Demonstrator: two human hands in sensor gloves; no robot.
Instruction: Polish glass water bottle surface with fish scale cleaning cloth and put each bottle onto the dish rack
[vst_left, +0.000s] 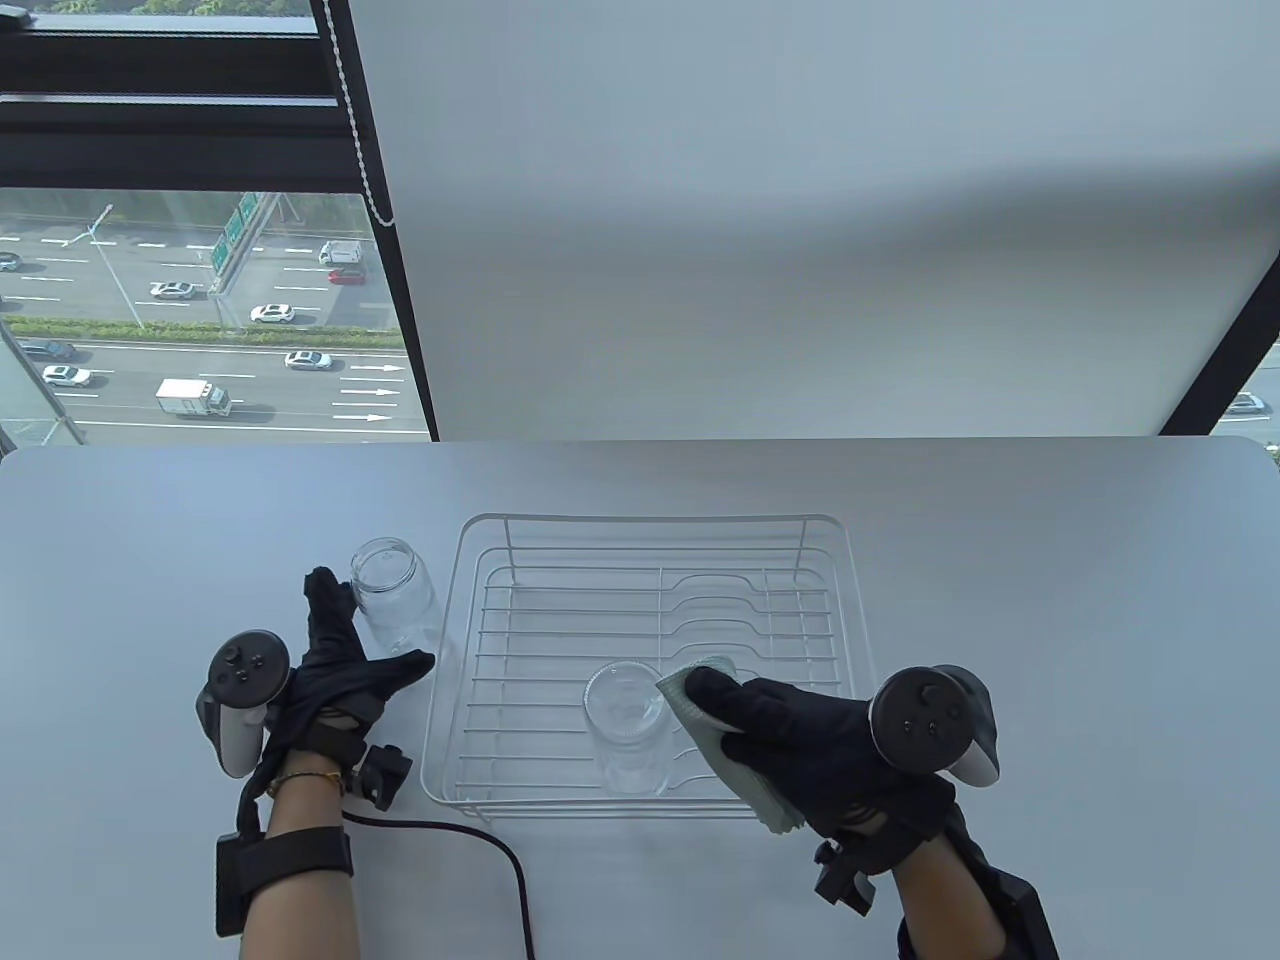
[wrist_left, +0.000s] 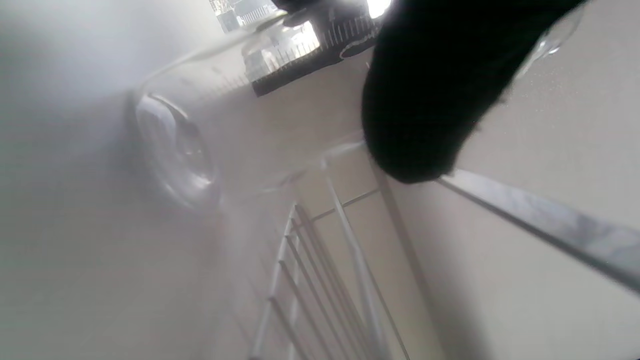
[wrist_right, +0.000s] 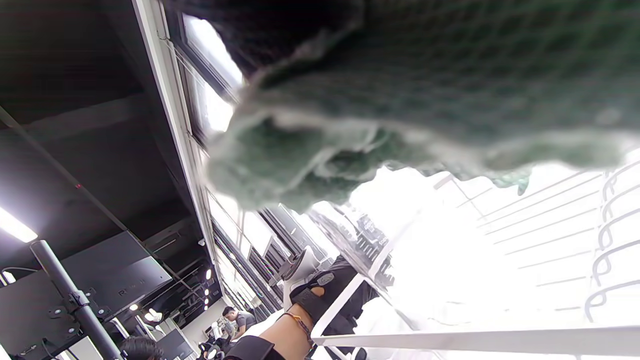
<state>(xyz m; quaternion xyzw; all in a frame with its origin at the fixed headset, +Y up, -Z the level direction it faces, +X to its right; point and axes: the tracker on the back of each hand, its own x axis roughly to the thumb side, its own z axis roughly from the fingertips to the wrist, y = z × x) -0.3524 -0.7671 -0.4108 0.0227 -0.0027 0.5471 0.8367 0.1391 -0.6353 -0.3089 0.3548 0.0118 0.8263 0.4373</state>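
One clear glass bottle stands upright on the table just left of the white wire dish rack. My left hand lies beside it with fingers straight and thumb spread below it; its grip is not closed. In the left wrist view the bottle is a blur beside the black thumb. A second glass bottle stands upright inside the rack at its front. My right hand holds the pale green fish scale cloth right next to that bottle. The cloth fills the top of the right wrist view.
A black cable runs over the table from my left wrist toward the front edge. The rack's wires lie close to my left thumb. A window and a white blind rise behind the table's far edge.
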